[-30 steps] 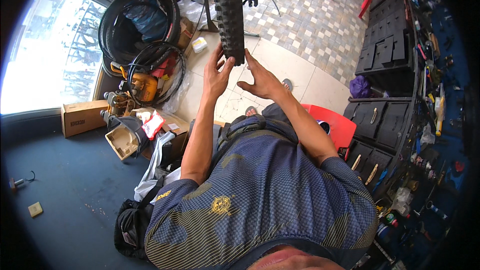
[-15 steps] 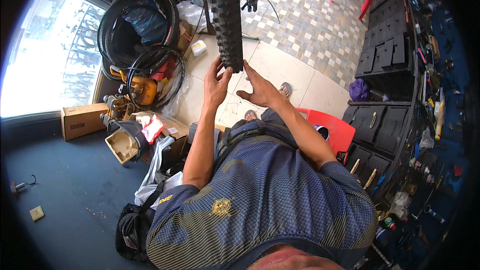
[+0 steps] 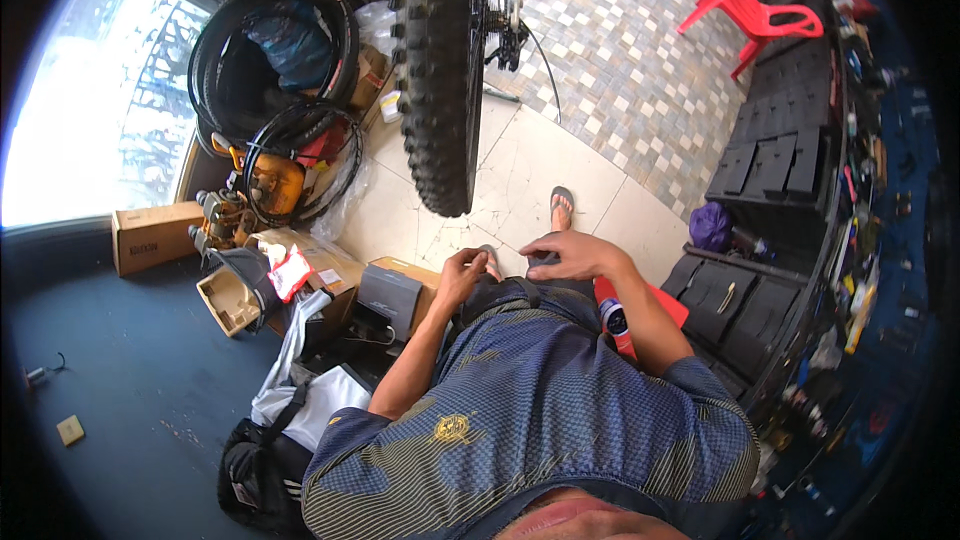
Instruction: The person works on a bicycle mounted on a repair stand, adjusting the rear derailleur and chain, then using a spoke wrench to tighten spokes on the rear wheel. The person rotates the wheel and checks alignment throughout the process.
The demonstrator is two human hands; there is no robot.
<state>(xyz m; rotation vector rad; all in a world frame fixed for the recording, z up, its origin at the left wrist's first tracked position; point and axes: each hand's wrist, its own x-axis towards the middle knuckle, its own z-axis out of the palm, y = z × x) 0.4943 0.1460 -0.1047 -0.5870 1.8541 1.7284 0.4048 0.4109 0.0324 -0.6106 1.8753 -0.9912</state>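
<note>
A black knobbly bicycle tyre [image 3: 435, 80] on a wheel hangs upright in front of me, its lower end above the tiled floor. Below and nearer my body, my left hand [image 3: 463, 273] is off the tyre, its fingers loosely bent and nothing visible in them. Over my lap, my right hand [image 3: 577, 257] has its thumb and fingers apart and holds nothing. Both hands are apart from the wheel. Beside the tyre, the bicycle's rear derailleur [image 3: 510, 45] and a dangling cable show.
Left of the wheel are stacked black tyres [image 3: 215, 100], a yellow-orange machine [image 3: 275, 185] and cardboard boxes [image 3: 155, 237]. A red chair [image 3: 765, 20] stands at far right, near black drawers [image 3: 770, 165]. A purple bag [image 3: 710, 227] lies on the drawer unit.
Both hands have let go of the tyre's lower end and drawn back toward my body. The tyre looks larger and reaches lower in view; my feet have shifted.
</note>
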